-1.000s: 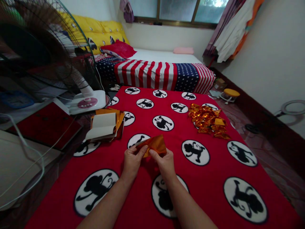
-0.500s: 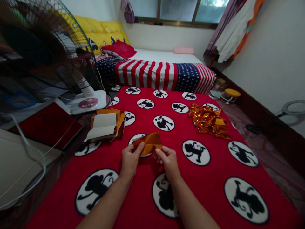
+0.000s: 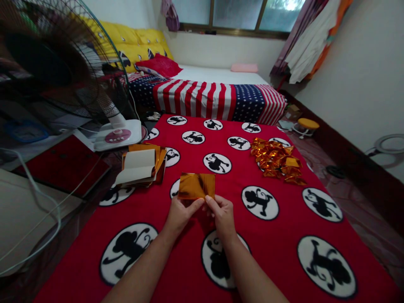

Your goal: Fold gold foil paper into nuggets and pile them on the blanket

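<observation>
A shiny gold-orange foil sheet (image 3: 197, 185), rectangular and nearly flat, is held up over the red cloth with black monkey prints (image 3: 230, 261). My left hand (image 3: 184, 213) grips its lower left edge, thumb reaching toward the middle. At the lower right edge, my right hand (image 3: 221, 212) pinches the same sheet, its thumb close to the left thumb. A loose stack of gold and pale sheets (image 3: 139, 165) lies at the left. Several folded shiny orange foil pieces (image 3: 274, 158) are grouped in a pile at the right.
A standing fan with a white base (image 3: 118, 134) is at the left, beside a red panel (image 3: 63, 162) and white cables. Behind the cloth is a bed with a striped and starred cover (image 3: 195, 99). A yellow stool (image 3: 308, 123) stands at the right.
The foil sheet, creased and tilted before, now shows as a flat rectangle facing me. My left hand has shifted slightly right and lower, its thumb now along the bottom edge.
</observation>
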A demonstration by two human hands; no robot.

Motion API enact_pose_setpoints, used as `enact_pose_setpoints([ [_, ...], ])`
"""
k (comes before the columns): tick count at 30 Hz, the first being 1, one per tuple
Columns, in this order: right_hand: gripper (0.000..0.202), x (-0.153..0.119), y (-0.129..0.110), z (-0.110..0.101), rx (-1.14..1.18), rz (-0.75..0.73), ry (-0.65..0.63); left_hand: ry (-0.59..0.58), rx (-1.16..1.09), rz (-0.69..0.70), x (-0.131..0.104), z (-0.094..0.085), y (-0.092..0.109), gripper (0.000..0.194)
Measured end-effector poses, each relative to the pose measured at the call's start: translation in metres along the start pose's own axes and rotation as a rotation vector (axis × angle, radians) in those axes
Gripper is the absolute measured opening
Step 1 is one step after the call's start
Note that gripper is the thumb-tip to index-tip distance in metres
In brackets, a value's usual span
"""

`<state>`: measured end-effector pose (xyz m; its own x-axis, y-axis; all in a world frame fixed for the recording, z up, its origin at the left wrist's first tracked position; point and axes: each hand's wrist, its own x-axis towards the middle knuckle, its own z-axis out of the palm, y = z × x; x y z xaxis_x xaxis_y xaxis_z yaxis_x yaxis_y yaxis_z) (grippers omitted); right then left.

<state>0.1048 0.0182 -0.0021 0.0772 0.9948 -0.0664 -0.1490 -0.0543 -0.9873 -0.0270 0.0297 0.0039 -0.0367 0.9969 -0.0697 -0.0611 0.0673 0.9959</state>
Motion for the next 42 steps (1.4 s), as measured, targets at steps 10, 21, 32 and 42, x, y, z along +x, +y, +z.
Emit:
enact_pose_setpoints([
  [10,0.035,-0.003,0.0,0.004,-0.026,-0.01,0.041,0.053,0.055,0.035,0.003,-0.001,-0.009,0.027],
  [21,0.029,0.008,0.006,-0.022,0.071,-0.053,0.275,0.119,-0.101,-0.065,0.01,-0.014,-0.009,0.026],
  [32,0.03,0.013,0.005,-0.022,0.128,-0.127,0.235,-0.213,0.02,-0.013,0.017,0.0,0.005,0.042],
  [42,0.027,0.029,0.007,-0.027,0.165,-0.118,0.167,-0.124,0.043,-0.008,0.041,0.033,-0.014,0.04],
])
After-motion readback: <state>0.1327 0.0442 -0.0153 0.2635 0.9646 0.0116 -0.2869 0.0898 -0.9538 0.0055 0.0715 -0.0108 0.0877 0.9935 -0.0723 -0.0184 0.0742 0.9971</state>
